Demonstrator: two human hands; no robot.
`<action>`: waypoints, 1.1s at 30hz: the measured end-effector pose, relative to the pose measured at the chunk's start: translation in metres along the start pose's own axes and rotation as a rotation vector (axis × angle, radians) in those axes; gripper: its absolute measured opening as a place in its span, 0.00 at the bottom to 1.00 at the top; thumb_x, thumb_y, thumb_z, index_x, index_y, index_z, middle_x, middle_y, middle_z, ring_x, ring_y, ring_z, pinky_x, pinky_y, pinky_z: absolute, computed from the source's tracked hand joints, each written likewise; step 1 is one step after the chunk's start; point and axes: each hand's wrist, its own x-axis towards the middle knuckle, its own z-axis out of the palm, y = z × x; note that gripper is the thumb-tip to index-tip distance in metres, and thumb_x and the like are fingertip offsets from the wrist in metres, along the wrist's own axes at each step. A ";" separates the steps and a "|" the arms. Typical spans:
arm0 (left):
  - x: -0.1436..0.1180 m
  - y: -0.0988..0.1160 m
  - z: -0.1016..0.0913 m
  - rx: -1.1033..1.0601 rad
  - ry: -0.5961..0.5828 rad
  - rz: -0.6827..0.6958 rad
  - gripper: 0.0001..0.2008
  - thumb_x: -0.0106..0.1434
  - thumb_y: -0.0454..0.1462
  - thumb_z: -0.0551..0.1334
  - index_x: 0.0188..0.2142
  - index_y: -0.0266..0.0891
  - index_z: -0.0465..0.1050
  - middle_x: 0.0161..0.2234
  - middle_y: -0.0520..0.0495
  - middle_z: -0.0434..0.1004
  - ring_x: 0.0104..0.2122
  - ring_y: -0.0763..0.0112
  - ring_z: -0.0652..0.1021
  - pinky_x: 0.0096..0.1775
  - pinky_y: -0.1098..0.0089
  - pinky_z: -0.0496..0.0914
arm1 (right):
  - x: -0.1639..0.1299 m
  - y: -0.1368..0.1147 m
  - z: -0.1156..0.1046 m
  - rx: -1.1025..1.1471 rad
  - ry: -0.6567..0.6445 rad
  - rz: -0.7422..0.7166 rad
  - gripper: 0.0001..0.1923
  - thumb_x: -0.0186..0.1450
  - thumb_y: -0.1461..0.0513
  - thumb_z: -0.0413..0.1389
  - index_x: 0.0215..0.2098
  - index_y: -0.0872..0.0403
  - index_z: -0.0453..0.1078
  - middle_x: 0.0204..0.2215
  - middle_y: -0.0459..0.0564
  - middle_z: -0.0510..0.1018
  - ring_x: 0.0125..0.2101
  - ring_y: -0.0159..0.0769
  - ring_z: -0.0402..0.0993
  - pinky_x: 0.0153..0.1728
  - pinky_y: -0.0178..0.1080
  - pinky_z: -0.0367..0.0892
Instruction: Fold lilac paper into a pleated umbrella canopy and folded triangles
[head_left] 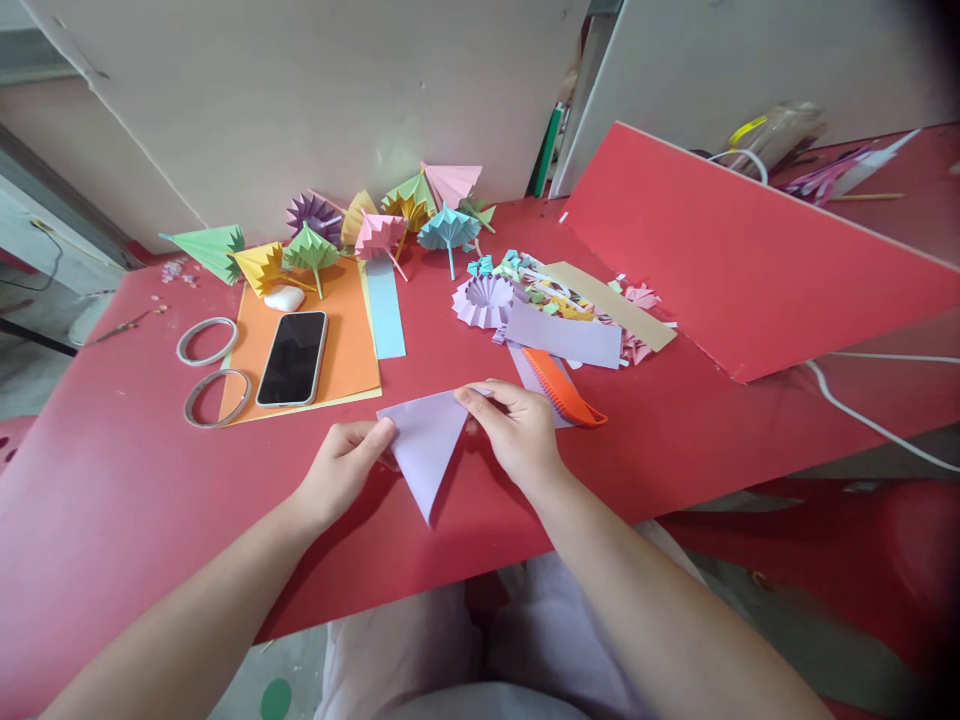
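Note:
A lilac sheet of paper folded into a triangle (426, 445) is stretched between my two hands, its point hanging toward me. My left hand (345, 460) pinches its left corner, thumb on top. At the right corner, my right hand (517, 425) grips it between thumb and fingers. Just beyond my right hand lies an orange utility knife (559, 385) on a lilac paper strip (529, 367). Another lilac strip (574, 336) and a pleated lilac paper rosette (484, 300) are farther back.
Several paper umbrellas (379, 235) line the back. A phone (292, 358) rests on orange paper (352, 345), beside two tape rolls (208, 342). Paper scraps (551, 290) and a tan strip (622, 310) lie right of centre. A red board (735, 250) leans at right, near a white cable (862, 415).

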 end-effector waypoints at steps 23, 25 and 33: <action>-0.001 0.002 0.004 0.097 -0.031 0.004 0.23 0.54 0.53 0.60 0.18 0.35 0.74 0.19 0.46 0.75 0.22 0.68 0.73 0.28 0.69 0.68 | 0.005 0.006 -0.001 0.102 0.076 0.075 0.12 0.55 0.52 0.59 0.24 0.53 0.74 0.14 0.41 0.70 0.16 0.30 0.67 0.19 0.34 0.64; -0.002 0.002 0.005 0.119 -0.047 -0.003 0.23 0.54 0.53 0.60 0.18 0.36 0.74 0.19 0.46 0.75 0.21 0.68 0.73 0.27 0.70 0.68 | 0.005 0.008 -0.001 0.101 0.071 0.082 0.13 0.55 0.52 0.59 0.24 0.53 0.74 0.13 0.41 0.70 0.16 0.31 0.67 0.20 0.35 0.64; -0.002 0.002 0.006 0.030 -0.099 -0.078 0.26 0.54 0.57 0.58 0.21 0.35 0.75 0.22 0.45 0.77 0.25 0.66 0.74 0.30 0.68 0.69 | 0.005 0.005 -0.002 0.032 0.064 0.045 0.12 0.56 0.53 0.58 0.24 0.53 0.74 0.14 0.42 0.71 0.16 0.30 0.67 0.19 0.34 0.64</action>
